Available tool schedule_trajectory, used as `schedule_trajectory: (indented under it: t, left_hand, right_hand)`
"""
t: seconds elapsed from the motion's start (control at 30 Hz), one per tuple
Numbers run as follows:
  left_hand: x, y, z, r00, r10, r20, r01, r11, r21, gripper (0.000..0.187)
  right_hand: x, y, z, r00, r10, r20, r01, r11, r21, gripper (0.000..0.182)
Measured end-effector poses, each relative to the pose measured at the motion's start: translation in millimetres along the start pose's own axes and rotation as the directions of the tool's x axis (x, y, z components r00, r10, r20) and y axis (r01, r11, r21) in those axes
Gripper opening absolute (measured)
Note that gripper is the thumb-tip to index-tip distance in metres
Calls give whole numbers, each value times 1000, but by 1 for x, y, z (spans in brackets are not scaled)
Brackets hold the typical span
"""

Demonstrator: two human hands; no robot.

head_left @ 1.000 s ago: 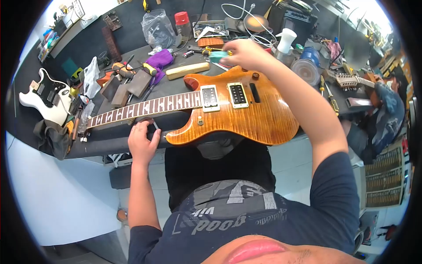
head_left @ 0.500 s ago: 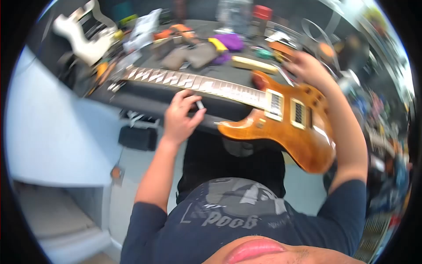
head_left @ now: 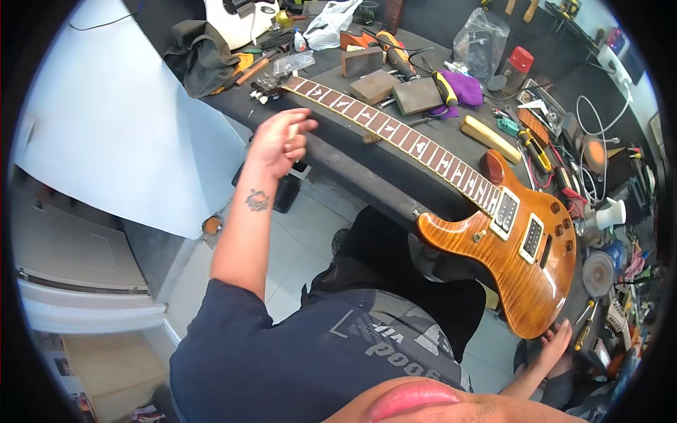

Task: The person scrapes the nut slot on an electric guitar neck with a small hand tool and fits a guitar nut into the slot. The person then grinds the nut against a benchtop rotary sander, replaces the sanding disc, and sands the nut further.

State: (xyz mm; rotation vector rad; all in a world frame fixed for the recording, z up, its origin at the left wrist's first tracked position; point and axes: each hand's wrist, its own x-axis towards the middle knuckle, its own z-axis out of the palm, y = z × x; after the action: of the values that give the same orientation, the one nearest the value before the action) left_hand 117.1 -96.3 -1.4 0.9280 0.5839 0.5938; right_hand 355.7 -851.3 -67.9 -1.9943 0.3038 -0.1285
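An electric guitar with a glossy amber body (head_left: 525, 289) lies across the bench edge, strings off, its neck pointing to the upper left. Block-marked frets run along the brown fingerboard (head_left: 405, 136). Just below the headstock end of the neck is my left hand (head_left: 282, 141), its fingers curled in; whatever they hold is hidden. My right hand (head_left: 556, 345) is down at the tail end of the body, fingers stretched out and fingertips right at its edge. Two black pickups in cream frames sit in the body, with several dark knobs (head_left: 559, 230) beside them.
Behind the neck lie sanding blocks (head_left: 417, 96), a purple cloth (head_left: 465, 88) and a yellowish wooden bar (head_left: 491, 139). A white guitar body (head_left: 236, 28) stands at the back left. Screwdrivers (head_left: 584, 331), cables and small tools crowd the right side.
My right hand has gone from the tools behind the guitar to the tail end of its body. My left hand has moved along toward the headstock, fingers curling more. The view has turned.
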Motion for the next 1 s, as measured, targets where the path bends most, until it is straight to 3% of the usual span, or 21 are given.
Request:
schedule_trajectory:
  t: [0.07,0.13,0.2,0.23,0.27,0.3,0.33,0.4,0.47,0.57,0.6,0.67,0.8,1.0]
  left_hand:
    - [23,-15,6,987,-107,122,112,993,-33,22]
    - [39,-21,14,965,-160,209,194,969,-154,20]
    - [44,-23,18,955,-164,248,212,961,-178,21]
    - [43,-22,21,959,-168,227,196,975,-106,24]
    - [37,-14,12,982,-114,147,86,979,186,23]
    - [29,5,6,995,-43,95,-7,880,475,23]
    - [26,24,-4,997,42,70,-80,687,722,23]
    - [38,69,-44,929,370,-4,-241,612,753,26]
    - [90,107,-98,786,608,-113,-118,327,937,33]
    - [150,135,-138,842,446,-304,401,-139,906,47]
    - [159,136,-144,845,458,-276,393,-183,901,50]
    - [173,132,-155,854,469,-224,378,-265,887,57]
    - [192,123,-172,769,607,-201,377,-176,909,58]
    - [233,116,-167,806,591,-26,250,-300,920,55]
  right_hand:
    - [-4,-13,11,974,69,215,-99,987,130,54]
    - [2,-17,18,964,70,255,-110,983,149,57]
    - [-9,-31,42,977,16,212,-76,957,280,59]
    - [-6,-31,45,974,-12,227,-48,965,257,59]
    - [-1,-30,44,969,-38,244,-19,974,225,60]
    - [2,-28,42,966,-59,253,7,980,198,60]
    - [1,-29,46,975,-70,211,33,984,172,61]
    - [-5,-32,55,988,-86,125,72,991,116,62]
    - [-7,-33,59,984,-118,130,109,991,77,62]
    - [2,-33,60,979,-121,164,110,991,78,63]
    - [6,-29,59,978,-113,174,99,991,88,63]
    - [14,-18,56,974,-148,170,134,987,88,63]
    - [16,-11,56,978,-159,133,147,984,100,64]
    - [-9,-33,67,987,-105,119,87,985,151,65]
